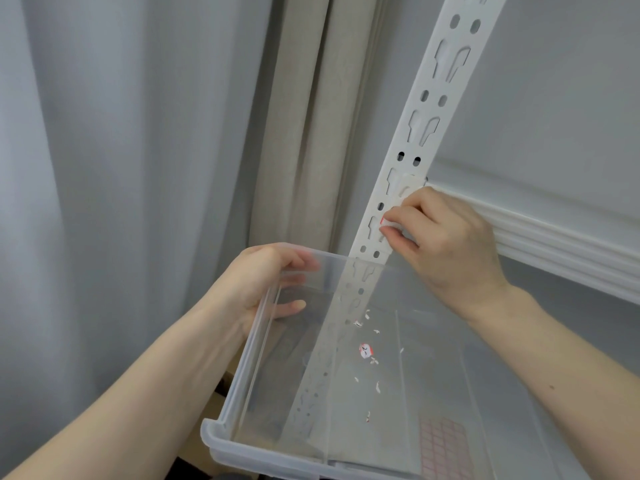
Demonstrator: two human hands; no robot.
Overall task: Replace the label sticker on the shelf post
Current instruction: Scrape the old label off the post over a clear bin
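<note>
A white perforated shelf post (427, 109) runs diagonally from the top right down behind a clear plastic bin (242, 379). My right hand (446, 244) presses its fingertips against the post and pinches a white label sticker with a red edge (385, 222) that sits on the post. My left hand (266, 282) grips the bin's far left rim and holds the bin under the post. Inside the bin lie several torn sticker scraps, and among them is a round red and white piece (366, 351).
A sheet of pink-gridded labels (445, 445) lies in the bin's near right corner. Grey and beige curtains (166, 150) hang at the left. A white shelf edge (554, 237) runs off to the right of the post.
</note>
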